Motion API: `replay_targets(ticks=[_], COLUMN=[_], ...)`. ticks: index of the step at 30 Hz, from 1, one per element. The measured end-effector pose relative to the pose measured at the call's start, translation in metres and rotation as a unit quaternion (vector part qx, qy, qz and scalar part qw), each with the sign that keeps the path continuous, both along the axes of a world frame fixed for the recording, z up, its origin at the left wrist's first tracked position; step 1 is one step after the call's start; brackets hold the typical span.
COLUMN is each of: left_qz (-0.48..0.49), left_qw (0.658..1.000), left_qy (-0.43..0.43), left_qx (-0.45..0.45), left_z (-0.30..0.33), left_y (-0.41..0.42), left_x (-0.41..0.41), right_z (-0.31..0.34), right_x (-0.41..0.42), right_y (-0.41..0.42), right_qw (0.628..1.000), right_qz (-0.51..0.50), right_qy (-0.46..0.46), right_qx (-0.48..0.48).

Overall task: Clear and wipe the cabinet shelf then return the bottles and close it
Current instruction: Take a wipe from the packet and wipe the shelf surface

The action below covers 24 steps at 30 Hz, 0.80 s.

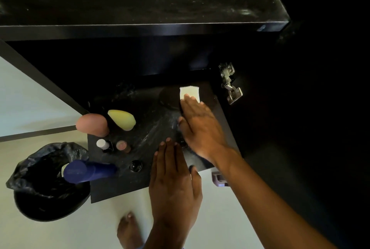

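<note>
The black cabinet shelf (148, 120) shows streaky smears. My right hand (202, 128) lies flat at its back right, pressing a white cloth (190, 92) against the surface. Beside the cloth lies a dark round object (169, 97). My left hand (174, 180) rests flat and open over the shelf's front edge, holding nothing. At the shelf's left stand a pink bottle (92, 124), a yellow bottle (122, 119), a small white-capped bottle (103, 144), a small pink-lidded jar (121, 145), a blue bottle (88, 170) and a black-capped one (135, 166).
A black bin with a black liner (48, 182) stands on the pale floor left of the shelf. A black top board (140, 4) overhangs. The open door's metal hinge (229, 83) is at the right. My bare foot (129, 230) is below. A small purple object (219, 178) lies on the floor.
</note>
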<state>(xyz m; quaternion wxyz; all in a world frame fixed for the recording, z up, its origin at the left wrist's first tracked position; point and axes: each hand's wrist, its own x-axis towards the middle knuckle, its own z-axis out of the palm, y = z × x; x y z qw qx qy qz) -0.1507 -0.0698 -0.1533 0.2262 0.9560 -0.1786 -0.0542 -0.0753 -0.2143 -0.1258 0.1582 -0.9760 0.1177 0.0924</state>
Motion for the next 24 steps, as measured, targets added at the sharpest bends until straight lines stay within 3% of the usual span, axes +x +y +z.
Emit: replay_targets(ticks=[5,13,24], left_qz=[0.003,-0.001,0.004], left_qw=[1.0,1.0,1.0], left_qy=[-0.001,0.012,0.008], left_qx=[-0.005,0.013,0.002], left_z=[-0.001,0.005,0.005], left_y=[0.001,0.0,0.002], left_x=[0.0,0.002,0.001], right_z=[0.017,0.011,-0.005], right_x=[-0.026,0.048,0.03], right_y=[0.006,-0.01,-0.001], right_qw=[0.996,0.973,0.979], right_qz=[-0.06,-0.135,-0.126], right_qy=[0.056,0.116,0.067], right_qx=[-0.035,-0.143,-0.142])
